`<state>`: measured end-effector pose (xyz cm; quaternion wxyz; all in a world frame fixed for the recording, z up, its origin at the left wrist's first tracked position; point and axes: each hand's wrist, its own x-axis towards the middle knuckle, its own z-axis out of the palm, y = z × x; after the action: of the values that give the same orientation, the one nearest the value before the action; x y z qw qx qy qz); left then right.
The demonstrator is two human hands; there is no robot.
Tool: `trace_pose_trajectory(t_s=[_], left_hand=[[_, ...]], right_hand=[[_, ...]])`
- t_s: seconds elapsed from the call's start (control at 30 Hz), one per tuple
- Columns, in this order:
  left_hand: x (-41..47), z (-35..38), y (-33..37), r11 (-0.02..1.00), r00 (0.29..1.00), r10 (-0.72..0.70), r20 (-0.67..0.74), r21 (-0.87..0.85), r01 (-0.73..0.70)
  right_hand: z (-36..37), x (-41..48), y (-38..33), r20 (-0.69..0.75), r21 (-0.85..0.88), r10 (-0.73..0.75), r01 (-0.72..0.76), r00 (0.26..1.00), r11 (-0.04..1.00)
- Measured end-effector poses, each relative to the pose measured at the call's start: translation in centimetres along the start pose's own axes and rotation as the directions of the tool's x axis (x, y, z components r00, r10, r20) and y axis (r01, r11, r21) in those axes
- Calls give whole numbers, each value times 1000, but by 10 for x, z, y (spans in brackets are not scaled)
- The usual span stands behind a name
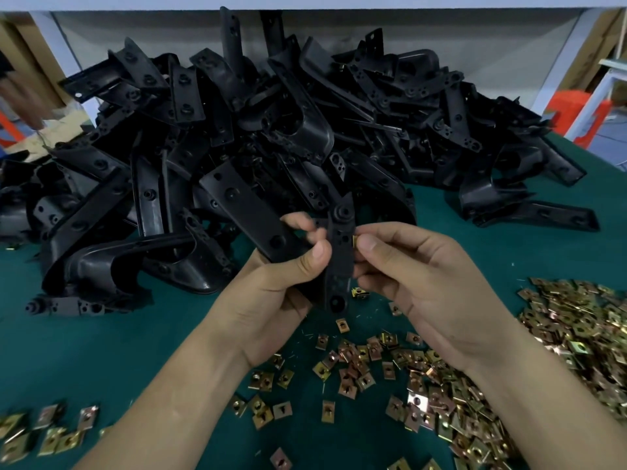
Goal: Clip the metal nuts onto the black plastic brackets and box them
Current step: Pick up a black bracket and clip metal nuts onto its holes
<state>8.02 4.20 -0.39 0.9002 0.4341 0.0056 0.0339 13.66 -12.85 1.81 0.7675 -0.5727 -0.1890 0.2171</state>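
Clipping is underway at frame centre: left hand [271, 286] grips a bracket [340, 262], right hand [434, 283] pinches a nut [355, 239], seemingly partly on; next, push it home.

Bare forearms [190, 395] angled forward, left hand [271, 286] curled round the bracket [339, 256] from its left, right hand [427, 279] pinching a nut [355, 240] at the bracket's right edge

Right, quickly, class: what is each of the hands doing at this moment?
Left hand: grips a black bracket.
Right hand: pinches a metal nut against the bracket's edge.
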Motion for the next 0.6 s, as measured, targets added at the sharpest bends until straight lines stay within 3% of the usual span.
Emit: trace_pose_trajectory(t_s=[0.27,0.4,0.5,0.6], left_hand=[[-1,-4,0,996,997,-41,65,86,36],[-1,-3,-3,992,996,-64,56,111,58],[-2,-3,-4,992,994,-82,66,103,75],[-3,-1,-3,987,990,-107,96,130,94]], right_hand=[[-3,-1,2,-14,-1,60,-60,998,998],[-4,-1,4,-23,93,175,-173,984,981],[-2,-1,4,-25,167,191,-185,981,969],[-1,0,6,-28,137,190,-184,981,973]])
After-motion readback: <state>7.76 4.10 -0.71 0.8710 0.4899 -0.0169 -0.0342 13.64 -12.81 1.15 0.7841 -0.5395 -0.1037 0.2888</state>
